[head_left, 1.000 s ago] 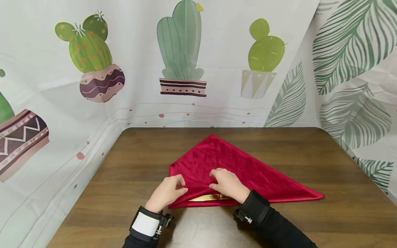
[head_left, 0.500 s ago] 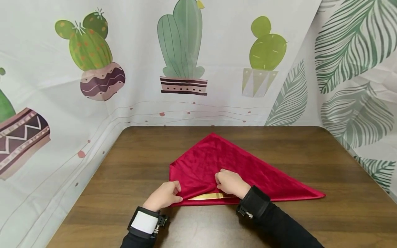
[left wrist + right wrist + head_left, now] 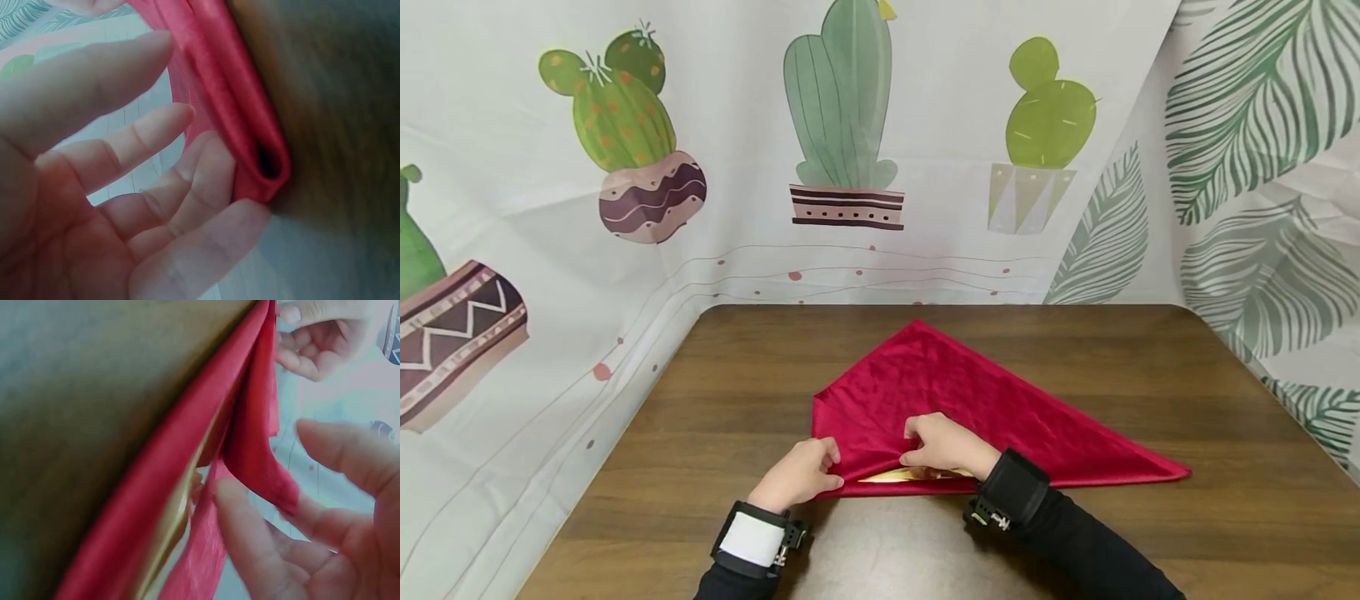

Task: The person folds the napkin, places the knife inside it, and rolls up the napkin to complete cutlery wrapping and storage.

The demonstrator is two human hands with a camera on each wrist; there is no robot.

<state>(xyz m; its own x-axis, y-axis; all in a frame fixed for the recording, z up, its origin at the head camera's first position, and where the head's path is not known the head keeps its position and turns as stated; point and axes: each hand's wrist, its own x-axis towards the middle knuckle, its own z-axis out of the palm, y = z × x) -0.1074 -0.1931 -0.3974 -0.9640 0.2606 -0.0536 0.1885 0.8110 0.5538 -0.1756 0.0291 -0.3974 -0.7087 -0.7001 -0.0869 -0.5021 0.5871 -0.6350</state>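
A red velvety cloth (image 3: 970,392) lies folded into a rough triangle. A shiny gold strip (image 3: 910,475) shows in the gap under the lifted front layer; most of it is hidden. My right hand (image 3: 951,443) holds that layer by its edge, above the strip. In the right wrist view, a cloth flap (image 3: 259,459) reaches the bent fingers, with the thumb apart from it. At the front left corner my left hand (image 3: 797,475) touches the cloth. Its relaxed, spaced fingers (image 3: 212,181) rest against the end of the folded hem (image 3: 250,119).
The wooden table (image 3: 737,367) spreads round the cloth, its rounded back corners against a white curtain (image 3: 730,167) printed with cacti and leaves. To the right, the cloth's long point (image 3: 1168,472) lies flat on the wood.
The left hand has come down onto the cloth's front left corner. The right hand shifted right, then back left, along the front layer's edge. The cloth stays about where it was.
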